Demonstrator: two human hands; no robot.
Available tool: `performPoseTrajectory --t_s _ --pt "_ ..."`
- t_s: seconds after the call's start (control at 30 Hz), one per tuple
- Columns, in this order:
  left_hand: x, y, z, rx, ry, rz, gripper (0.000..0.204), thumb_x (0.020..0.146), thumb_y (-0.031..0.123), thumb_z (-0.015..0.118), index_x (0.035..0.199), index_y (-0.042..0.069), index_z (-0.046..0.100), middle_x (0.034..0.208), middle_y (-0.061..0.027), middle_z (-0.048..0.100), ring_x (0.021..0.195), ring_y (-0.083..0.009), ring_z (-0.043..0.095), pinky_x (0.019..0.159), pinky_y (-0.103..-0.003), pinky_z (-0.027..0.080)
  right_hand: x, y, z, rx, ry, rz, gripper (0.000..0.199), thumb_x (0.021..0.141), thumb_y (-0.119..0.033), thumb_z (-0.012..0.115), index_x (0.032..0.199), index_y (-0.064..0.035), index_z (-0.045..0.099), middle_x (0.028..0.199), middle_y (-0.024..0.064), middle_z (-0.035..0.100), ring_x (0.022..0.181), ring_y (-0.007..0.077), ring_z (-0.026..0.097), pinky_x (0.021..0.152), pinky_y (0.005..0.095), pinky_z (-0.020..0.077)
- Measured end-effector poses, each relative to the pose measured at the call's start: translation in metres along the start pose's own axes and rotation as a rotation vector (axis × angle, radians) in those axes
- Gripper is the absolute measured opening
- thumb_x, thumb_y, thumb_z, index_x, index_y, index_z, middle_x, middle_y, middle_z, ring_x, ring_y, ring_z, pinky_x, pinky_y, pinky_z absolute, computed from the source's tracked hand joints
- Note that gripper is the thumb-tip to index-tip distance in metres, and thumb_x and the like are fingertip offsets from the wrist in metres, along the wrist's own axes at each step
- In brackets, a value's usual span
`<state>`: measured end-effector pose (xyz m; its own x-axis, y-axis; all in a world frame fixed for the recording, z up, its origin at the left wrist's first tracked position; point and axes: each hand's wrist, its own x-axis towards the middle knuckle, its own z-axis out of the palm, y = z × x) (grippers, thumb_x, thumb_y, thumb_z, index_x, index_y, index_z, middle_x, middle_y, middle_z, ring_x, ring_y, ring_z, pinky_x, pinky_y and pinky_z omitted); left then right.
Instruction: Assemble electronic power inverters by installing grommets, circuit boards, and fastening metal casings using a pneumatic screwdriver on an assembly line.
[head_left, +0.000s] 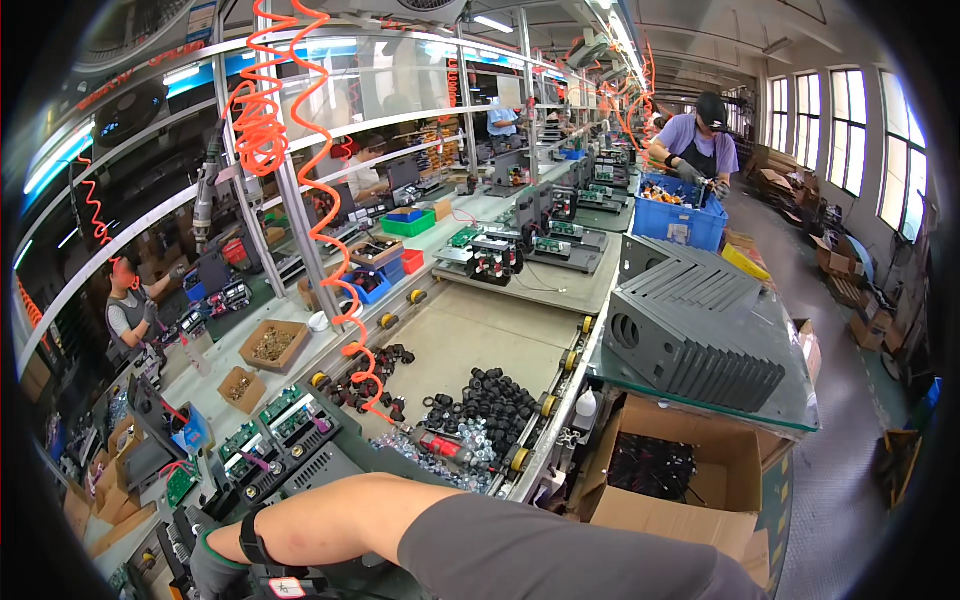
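Note:
From the lower right, my right arm in a dark grey sleeve reaches across to the lower left. A black band circles its wrist. My right hand (215, 572), in a grey glove with a green cuff, is low beside a black slotted metal housing (325, 470). Its fingers cannot be made out, nor whether they hold anything. Green circuit boards (300, 408) are fixed next to the housing. Past my forearm, a red and clear pneumatic screwdriver (441, 446) lies among small clear and silver parts, joined to an orange coiled hose (350, 280). My left hand is not in view.
Black plastic caps (490, 405) are heaped on the line bed. Cardboard trays of screws (275, 345) stand on the left bench. Grey metal panels (700, 325) are stacked at right, above an open carton (735, 470). A co-worker (705, 150) handles things at a blue crate (690, 228).

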<state>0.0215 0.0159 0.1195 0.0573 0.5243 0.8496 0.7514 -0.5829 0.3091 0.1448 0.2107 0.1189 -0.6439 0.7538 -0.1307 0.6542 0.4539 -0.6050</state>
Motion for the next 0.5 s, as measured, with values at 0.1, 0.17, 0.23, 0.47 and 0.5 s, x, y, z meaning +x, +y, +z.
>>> performPoseTrajectory --t_s 0.1,0.17,0.23,0.47,0.5 --pt "-0.001 -0.001 0.0 -0.054 0.009 -0.02 0.018 0.09 0.019 0.065 0.101 0.005 0.068 0.11 -0.0156 0.066 0.095 -0.0321 0.064 0.077 -0.036 0.052 -0.003 0.001 -0.005 -0.022 -0.061 0.022 0.046 0.09 -0.047 0.06 0.114 -0.0094 0.07 0.111 0.0074 0.071 0.097 0.018 0.064 0.088 0.0379 0.0476" --pt "-0.002 -0.002 0.0 -0.077 0.007 -0.064 0.019 0.09 0.019 0.065 0.102 0.004 0.068 0.11 -0.0158 0.065 0.095 -0.0324 0.064 0.077 -0.036 0.052 0.002 0.003 -0.007 0.397 -0.306 -0.056 0.048 0.092 -0.049 0.055 0.117 -0.0103 0.068 0.109 0.0058 0.071 0.098 0.0199 0.063 0.088 0.039 0.0469" --pt "-0.002 -0.003 0.0 -0.082 0.007 -0.086 0.02 0.091 0.02 0.065 0.102 0.004 0.068 0.111 -0.0159 0.065 0.095 -0.0326 0.064 0.077 -0.036 0.052 0.007 0.003 -0.006 0.157 -0.379 -0.193 0.043 0.094 -0.043 0.054 0.119 -0.0095 0.067 0.109 0.0036 0.071 0.095 0.0194 0.063 0.088 0.0381 0.0469" --pt "-0.006 -0.003 0.003 -0.313 0.077 -0.151 0.033 0.094 0.025 0.062 0.114 -0.002 0.063 0.113 -0.0175 0.065 0.097 -0.0306 0.064 0.081 -0.036 0.052 -0.012 -0.012 -0.007 0.168 -0.174 -0.016 0.04 0.095 -0.038 0.055 0.12 -0.0085 0.066 0.111 0.0048 0.07 0.094 0.0185 0.064 0.088 0.0395 0.0478" --pt "-0.008 -0.002 0.004 -0.517 0.102 -0.439 0.036 0.095 0.026 0.061 0.116 -0.004 0.061 0.113 -0.0176 0.065 0.099 -0.0295 0.064 0.082 -0.036 0.052 -0.017 -0.015 -0.009 0.216 -0.223 0.004 0.041 0.095 -0.038 0.055 0.12 -0.008 0.066 0.112 0.0062 0.07 0.096 0.0195 0.064 0.089 0.0398 0.0484"
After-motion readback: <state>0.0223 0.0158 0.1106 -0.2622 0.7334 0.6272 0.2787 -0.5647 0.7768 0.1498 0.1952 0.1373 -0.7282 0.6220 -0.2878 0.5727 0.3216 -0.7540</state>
